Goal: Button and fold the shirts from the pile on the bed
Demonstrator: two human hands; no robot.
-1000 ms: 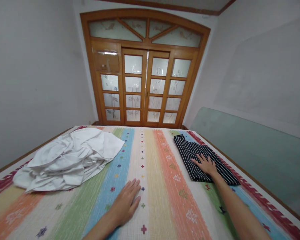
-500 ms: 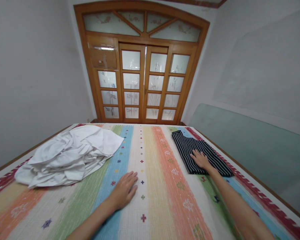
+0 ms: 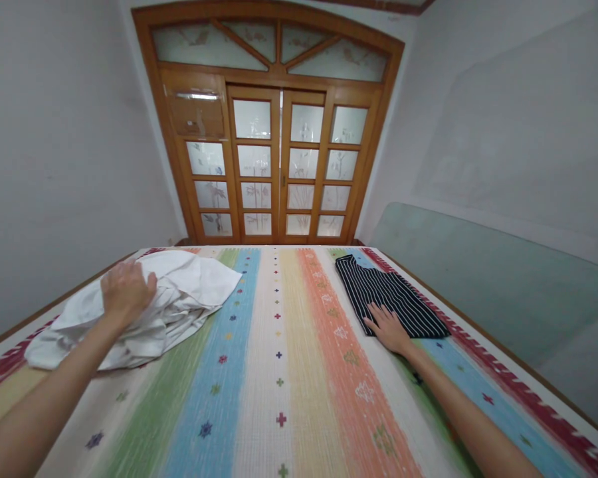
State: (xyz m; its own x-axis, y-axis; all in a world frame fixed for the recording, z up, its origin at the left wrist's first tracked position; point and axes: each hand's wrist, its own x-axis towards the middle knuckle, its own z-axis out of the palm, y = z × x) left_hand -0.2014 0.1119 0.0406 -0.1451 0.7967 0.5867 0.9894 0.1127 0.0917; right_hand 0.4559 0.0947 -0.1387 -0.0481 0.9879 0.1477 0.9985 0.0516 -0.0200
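A heap of crumpled white cloth [image 3: 179,292] lies on the left side of the striped bedspread [image 3: 269,411]. Over its far left part is my left hand [image 3: 127,289], back up, thumb apart from the fingers. No fold of cloth is visibly gripped; the fingertips are hard to make out. To the right, a folded black garment with white stripes [image 3: 408,302] lies flat. My right hand [image 3: 389,328] rests on its near left edge, palm down, with the fingers spread.
The bedspread has coloured stripes and small motifs, with a dark red band along each side. A pale green headboard-like panel [image 3: 478,265] stands along the right wall. Beyond the bed's far edge are wooden glass-paned doors [image 3: 279,166]. A plain wall rises at left.
My left hand has left the bedspread and moved left and away from me onto the white cloth. My right hand has slid slightly toward the striped garment's near edge. The view shifted a little.
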